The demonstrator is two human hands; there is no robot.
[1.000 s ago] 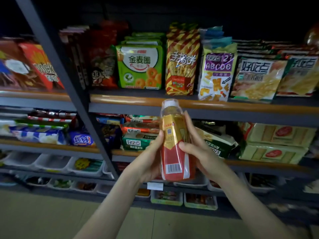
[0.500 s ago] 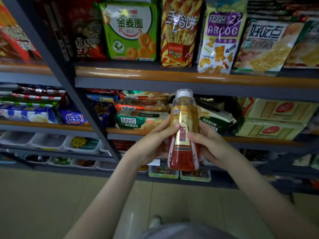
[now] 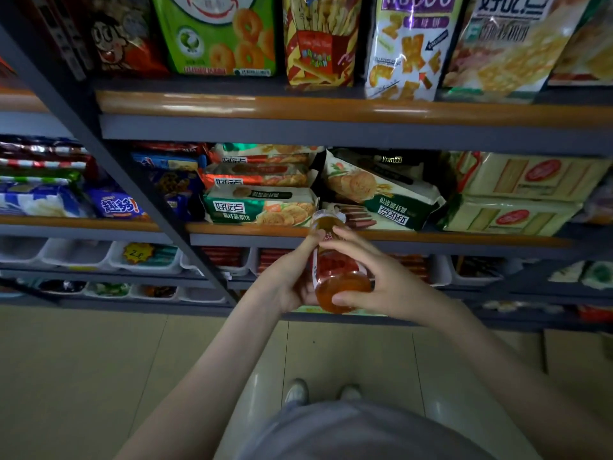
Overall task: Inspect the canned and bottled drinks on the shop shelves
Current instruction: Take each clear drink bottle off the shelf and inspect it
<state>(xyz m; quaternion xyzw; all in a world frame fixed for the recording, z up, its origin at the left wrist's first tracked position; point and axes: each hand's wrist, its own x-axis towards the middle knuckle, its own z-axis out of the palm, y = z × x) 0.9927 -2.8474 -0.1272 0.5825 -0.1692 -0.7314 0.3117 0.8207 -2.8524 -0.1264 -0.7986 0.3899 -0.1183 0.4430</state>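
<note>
Near the middle of the view, both hands hold the drink bottle (image 3: 339,283). It is tipped, with its round bottom facing us and its top pointing to 12 o'clock. The left hand (image 3: 288,281) curls round it from 9 o'clock, and the right hand (image 3: 388,283) from 3 o'clock. Their fingers hide part of its label. Biscuit packs (image 3: 262,207) lie on the shelf (image 3: 464,238) just behind. Snack bags (image 3: 215,38) stand at 12 o'clock, white trays (image 3: 79,257) sit at 9 o'clock, and shoes (image 3: 297,391) show at 6 o'clock.

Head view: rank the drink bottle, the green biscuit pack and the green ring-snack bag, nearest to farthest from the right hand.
1. The drink bottle, held in the right hand itself.
2. The green biscuit pack, on the middle shelf, up and to the left.
3. The green ring-snack bag, on the upper shelf, farthest up-left.
</note>
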